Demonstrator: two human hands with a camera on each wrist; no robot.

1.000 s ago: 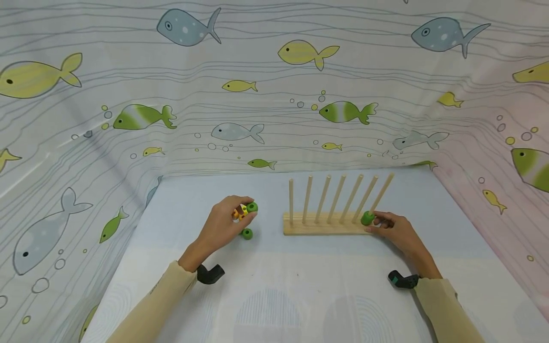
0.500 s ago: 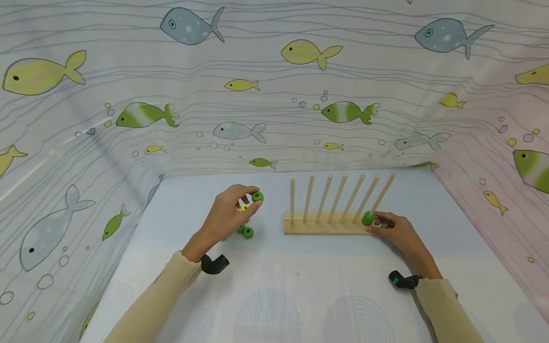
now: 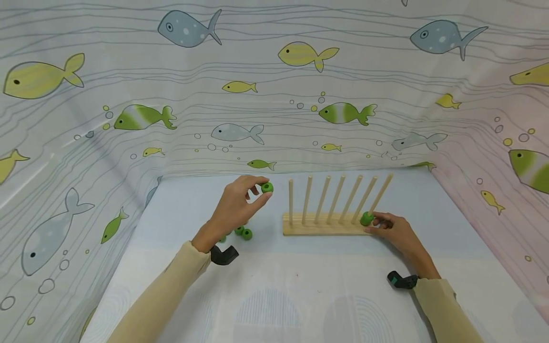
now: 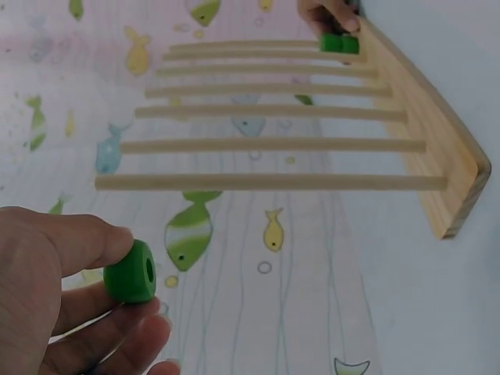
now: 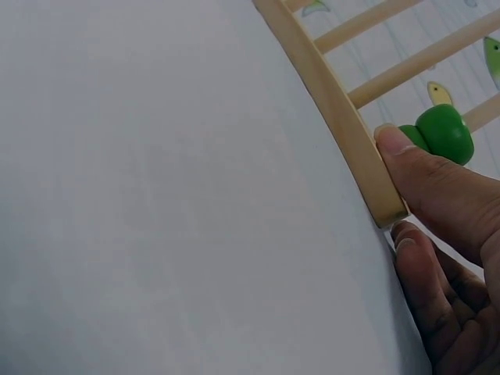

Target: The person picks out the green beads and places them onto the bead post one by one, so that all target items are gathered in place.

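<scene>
My left hand (image 3: 235, 204) pinches a green bead (image 3: 267, 187) between thumb and forefinger, raised over the table left of the wooden peg rack (image 3: 326, 230). The left wrist view shows the hole in this bead (image 4: 131, 272). The rack has several upright pegs along a flat base. Two green beads (image 5: 444, 134) sit stacked low on its rightmost peg. At that end, my right hand (image 3: 395, 232) grips the base, thumb against its edge beside the beads and the other fingers curled at the end. Loose green beads (image 3: 246, 234) lie below my left hand, which partly hides them.
The rack stands on a pale table cover (image 3: 296, 281). A fish-patterned curtain (image 3: 274, 109) rises behind the table and along both sides. Black devices (image 3: 224, 256) are worn at both wrists.
My left hand has risen and moved right with the green bead, away from the loose beads. The right hand and the rack have stayed in place.
</scene>
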